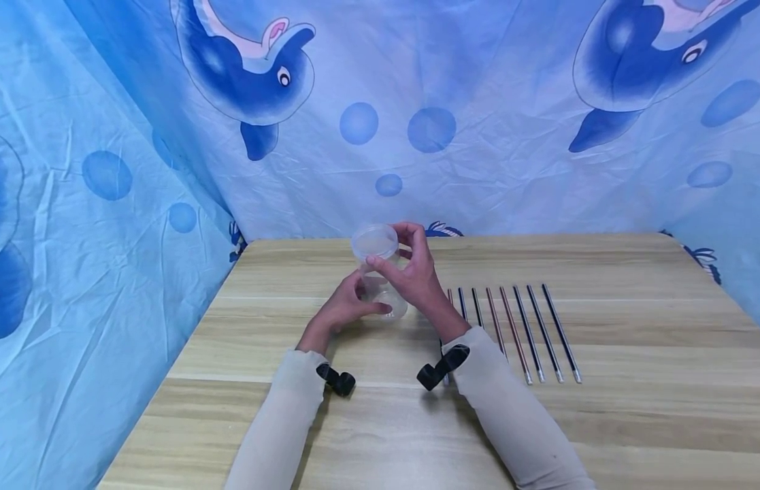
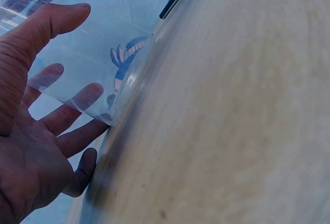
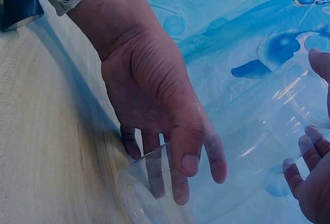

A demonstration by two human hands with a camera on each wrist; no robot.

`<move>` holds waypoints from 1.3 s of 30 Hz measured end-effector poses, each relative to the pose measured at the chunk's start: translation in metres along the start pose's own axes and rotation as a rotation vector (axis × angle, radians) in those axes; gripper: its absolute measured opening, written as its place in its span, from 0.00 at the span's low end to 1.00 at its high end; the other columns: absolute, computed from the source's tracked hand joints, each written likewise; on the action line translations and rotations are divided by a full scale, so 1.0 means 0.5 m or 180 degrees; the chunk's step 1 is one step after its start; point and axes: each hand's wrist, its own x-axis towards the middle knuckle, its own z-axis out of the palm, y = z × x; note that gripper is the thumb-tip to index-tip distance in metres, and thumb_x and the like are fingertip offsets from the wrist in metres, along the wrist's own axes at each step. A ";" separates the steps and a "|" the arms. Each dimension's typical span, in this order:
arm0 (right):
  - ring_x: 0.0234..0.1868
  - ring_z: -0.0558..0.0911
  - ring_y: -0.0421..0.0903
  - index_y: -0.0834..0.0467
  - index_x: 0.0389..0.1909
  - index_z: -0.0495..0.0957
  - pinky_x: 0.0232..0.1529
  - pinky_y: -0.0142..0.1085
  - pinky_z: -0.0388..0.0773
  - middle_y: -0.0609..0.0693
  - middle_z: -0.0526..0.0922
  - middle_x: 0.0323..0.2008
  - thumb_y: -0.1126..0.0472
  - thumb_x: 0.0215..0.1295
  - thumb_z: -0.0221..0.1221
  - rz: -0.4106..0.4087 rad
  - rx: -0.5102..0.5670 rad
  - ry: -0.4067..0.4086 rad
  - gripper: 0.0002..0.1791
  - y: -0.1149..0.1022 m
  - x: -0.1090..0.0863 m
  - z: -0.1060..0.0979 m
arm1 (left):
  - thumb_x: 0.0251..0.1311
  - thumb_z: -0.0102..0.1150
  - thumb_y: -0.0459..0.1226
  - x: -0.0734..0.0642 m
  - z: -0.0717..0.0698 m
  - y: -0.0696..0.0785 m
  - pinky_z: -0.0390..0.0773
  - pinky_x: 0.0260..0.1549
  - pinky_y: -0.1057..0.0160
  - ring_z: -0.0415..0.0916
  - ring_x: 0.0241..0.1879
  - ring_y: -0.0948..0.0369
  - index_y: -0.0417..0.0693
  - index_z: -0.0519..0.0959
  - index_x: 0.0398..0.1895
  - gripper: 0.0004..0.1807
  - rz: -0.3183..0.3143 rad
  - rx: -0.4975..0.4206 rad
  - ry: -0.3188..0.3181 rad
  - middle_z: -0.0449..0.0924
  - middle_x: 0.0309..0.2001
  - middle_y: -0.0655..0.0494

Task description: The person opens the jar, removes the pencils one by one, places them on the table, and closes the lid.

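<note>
A tall clear plastic jar (image 1: 380, 282) stands upright on the table between both hands. My left hand (image 1: 345, 304) holds it low down, thumb in front and fingers round the far side. In the left wrist view the jar's base (image 2: 131, 87) touches the wood beside that hand (image 2: 38, 146). My right hand (image 1: 413, 269) grips the upper part just below the cloudy round top (image 1: 375, 241). The right wrist view shows the right hand (image 3: 314, 182) at the jar's upper end and the left hand (image 3: 160, 110) near its base.
Several striped pencils (image 1: 535, 331), dark and reddish brown with pale ends, lie in a row right of the jar. My right forearm covers some of them. A blue dolphin-print cloth (image 1: 477, 177) hangs behind the wooden table (image 1: 649, 381) and along its left side.
</note>
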 end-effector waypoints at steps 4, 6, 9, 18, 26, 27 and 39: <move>0.62 0.70 0.62 0.71 0.64 0.59 0.59 0.60 0.68 0.67 0.68 0.61 0.66 0.59 0.67 -0.0005 -0.0007 0.0005 0.37 0.031 0.006 0.002 | 0.48 0.79 0.35 -0.001 0.000 -0.001 0.74 0.56 0.50 0.72 0.60 0.48 0.65 0.62 0.74 0.51 -0.0021 0.0017 0.0019 0.74 0.62 0.45; 0.62 0.70 0.61 0.69 0.64 0.59 0.59 0.59 0.68 0.65 0.68 0.62 0.65 0.59 0.68 -0.0008 -0.0011 0.0016 0.37 0.053 0.010 0.003 | 0.47 0.79 0.35 -0.001 0.000 -0.001 0.73 0.57 0.49 0.72 0.60 0.48 0.65 0.61 0.75 0.51 -0.0032 0.0020 0.0021 0.74 0.62 0.45; 0.62 0.71 0.57 0.65 0.65 0.60 0.59 0.56 0.69 0.61 0.69 0.62 0.63 0.58 0.69 -0.0021 -0.0024 0.0028 0.38 0.081 0.016 0.004 | 0.47 0.79 0.36 0.000 -0.001 -0.002 0.74 0.56 0.49 0.72 0.60 0.48 0.66 0.61 0.75 0.52 -0.0057 0.0054 0.0046 0.74 0.61 0.46; 0.60 0.73 0.50 0.61 0.62 0.62 0.57 0.49 0.71 0.54 0.71 0.60 0.57 0.58 0.70 -0.0074 -0.0069 0.0054 0.36 0.083 0.014 0.005 | 0.47 0.80 0.38 0.000 -0.001 -0.002 0.73 0.56 0.46 0.70 0.60 0.45 0.66 0.60 0.76 0.53 -0.0112 0.0129 0.0057 0.72 0.62 0.44; 0.61 0.72 0.52 0.62 0.63 0.61 0.58 0.51 0.70 0.57 0.70 0.61 0.60 0.59 0.70 -0.0008 -0.0048 0.0037 0.36 0.078 0.013 0.006 | 0.47 0.79 0.37 -0.005 -0.001 0.002 0.73 0.54 0.48 0.69 0.60 0.45 0.66 0.61 0.75 0.52 -0.0118 0.0105 0.0048 0.72 0.63 0.44; 0.61 0.72 0.54 0.63 0.64 0.61 0.59 0.53 0.70 0.58 0.69 0.61 0.61 0.59 0.70 -0.0003 -0.0039 0.0028 0.37 0.075 0.012 0.006 | 0.47 0.79 0.37 -0.004 -0.002 0.001 0.73 0.54 0.48 0.69 0.60 0.45 0.66 0.61 0.75 0.52 -0.0111 0.0096 0.0049 0.72 0.63 0.44; 0.61 0.70 0.63 0.73 0.62 0.59 0.60 0.61 0.68 0.69 0.68 0.60 0.68 0.60 0.65 0.0013 -0.0013 -0.0004 0.34 -0.009 -0.005 0.001 | 0.47 0.80 0.37 -0.003 0.001 0.003 0.73 0.55 0.47 0.69 0.61 0.45 0.67 0.62 0.74 0.51 -0.0084 0.0136 0.0048 0.72 0.63 0.44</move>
